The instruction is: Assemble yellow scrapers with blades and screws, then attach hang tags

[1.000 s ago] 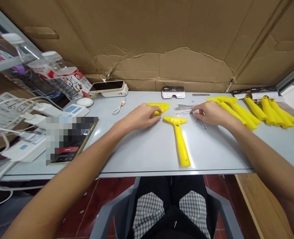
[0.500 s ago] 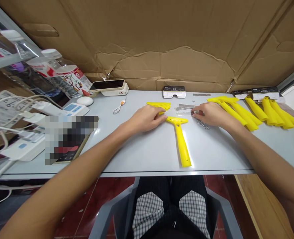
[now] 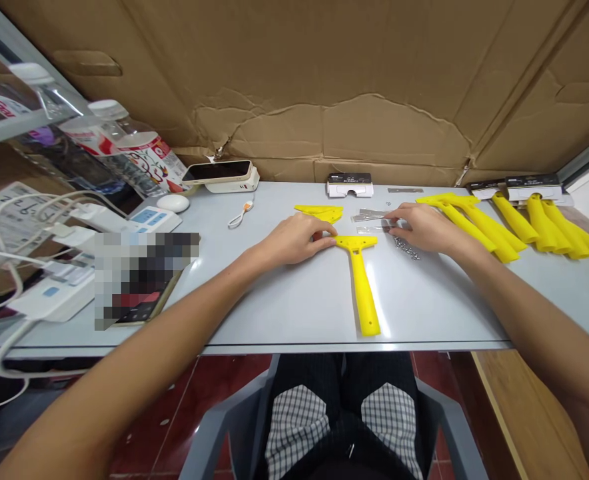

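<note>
A yellow plastic scraper handle (image 3: 364, 290) lies on the table, its wide head away from me and its grip toward me. My left hand (image 3: 297, 239) rests beside it, thumb and forefinger closed on the left end of that head. Behind this hand lie flat yellow plastic pieces (image 3: 319, 213). My right hand (image 3: 419, 225) is over thin metal blades (image 3: 369, 215), its fingertips pinching the right end of one. Another clear or shiny strip (image 3: 369, 230) lies just nearer. Small screws (image 3: 407, 249) are heaped beneath and in front of my right hand, which partly hides them.
Several yellow scraper handles (image 3: 494, 230) lie at the right, near black-and-white card packs (image 3: 534, 187). Another pack (image 3: 349, 185) stands against the cardboard. To the left are a phone (image 3: 219, 171), a power strip with cables (image 3: 54, 293) and bottles (image 3: 144, 157).
My left hand has shifted slightly, uncovering more of the flat yellow pieces behind it. The fingertips of my right hand have moved slightly away from me along the blades.
</note>
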Available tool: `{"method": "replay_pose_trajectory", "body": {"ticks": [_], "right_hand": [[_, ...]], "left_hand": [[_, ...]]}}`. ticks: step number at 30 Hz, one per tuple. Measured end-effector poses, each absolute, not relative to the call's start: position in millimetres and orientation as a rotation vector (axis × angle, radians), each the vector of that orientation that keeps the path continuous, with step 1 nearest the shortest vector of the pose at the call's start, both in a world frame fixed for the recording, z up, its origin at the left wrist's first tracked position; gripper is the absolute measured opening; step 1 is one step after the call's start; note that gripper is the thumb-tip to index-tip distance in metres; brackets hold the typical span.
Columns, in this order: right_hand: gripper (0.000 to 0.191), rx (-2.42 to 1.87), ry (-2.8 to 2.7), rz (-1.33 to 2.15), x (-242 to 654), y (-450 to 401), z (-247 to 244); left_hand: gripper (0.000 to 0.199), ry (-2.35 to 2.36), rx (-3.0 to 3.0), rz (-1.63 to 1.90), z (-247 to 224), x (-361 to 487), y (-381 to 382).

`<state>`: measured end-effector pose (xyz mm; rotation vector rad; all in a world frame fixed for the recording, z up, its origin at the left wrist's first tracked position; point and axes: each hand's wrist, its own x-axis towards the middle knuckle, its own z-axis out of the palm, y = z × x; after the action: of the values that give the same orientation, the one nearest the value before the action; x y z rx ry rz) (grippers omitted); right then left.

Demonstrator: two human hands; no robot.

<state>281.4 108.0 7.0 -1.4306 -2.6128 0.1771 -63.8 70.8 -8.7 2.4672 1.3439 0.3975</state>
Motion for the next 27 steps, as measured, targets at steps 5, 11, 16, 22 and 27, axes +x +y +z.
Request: {"method": "replay_pose_trajectory", "body": {"ticks": [5,11,16,22,27], "right_hand": [[0.045,-1.477,-2.553,0.286,281.3,108.8,10.0],[0.045,-1.477,-2.571,0.31,281.5,110.2,9.6],[0.042,-1.483,-2.597,0.373,281.7,109.9,9.4],[0.032,-1.451,-2.615,0.277,281.9,111.2,6.8],[0.02,-1.36,-2.502,0.269,280.7,110.1,11.3]], "left_hand": [[0.035,1.282,2.433,0.432,-5.6,-64.8,72.1],[0.025,1.23,2.379,0.579,1.9,-62.7,69.6],[0.02,1.28,1.945,0.573,8.3,-60.3,63.3],[0.026,1.053,1.333,0.706,1.7,-52.3,58.1],[0.013,1.066,1.082,0.78,-4.5,-41.3,55.0]]}}
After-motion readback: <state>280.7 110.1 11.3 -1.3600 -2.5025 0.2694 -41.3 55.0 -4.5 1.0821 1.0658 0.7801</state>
